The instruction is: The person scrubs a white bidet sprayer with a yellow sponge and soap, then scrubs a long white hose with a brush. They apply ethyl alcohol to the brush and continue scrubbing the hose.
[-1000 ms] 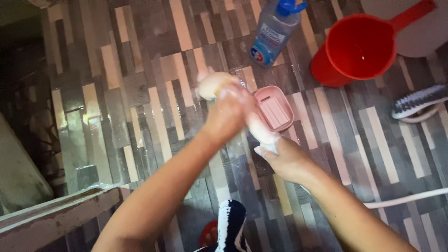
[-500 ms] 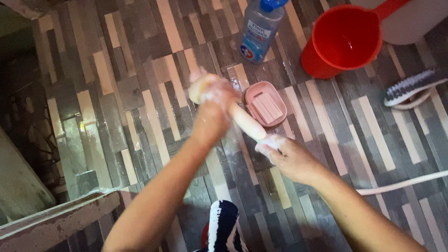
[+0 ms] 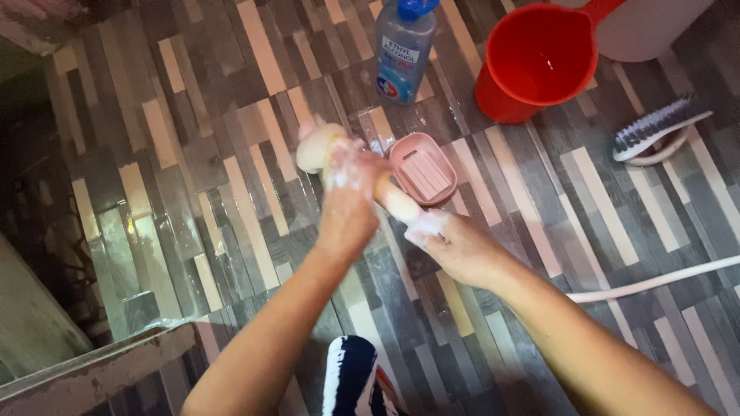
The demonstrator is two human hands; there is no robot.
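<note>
Two bare hands work over a wet floor (image 3: pixel 231 177) of long grey, brown and beige strips, and the step in hand looks like soaping a pale, long, cream-coloured object (image 3: pixel 393 199) that runs between them. Nearest the camera sits a dark blue and white patterned thing (image 3: pixel 351 381) at the bottom edge; what it is cannot be told. Above it, the right hand (image 3: pixel 455 246) has its grip closed around the near end of the pale object, with suds on the thumb side. The left hand (image 3: pixel 348 196) is wrapped over the far part, fingers closed and coated in white foam, and the rounded far end (image 3: pixel 314 146) pokes out beyond it. Just beside the hands lies a pink soap dish (image 3: pixel 422 167), open and apart from them. A white hose (image 3: pixel 655 281) runs off to the right. Farther off stand a clear bottle with a blue cap (image 3: pixel 402 50), a red dipper (image 3: pixel 536 62) with a little water in it, and a scrub brush (image 3: pixel 655 131). By my judgement, a further stroke calls for a firm right grip, since the foam makes the thing slippery
</note>
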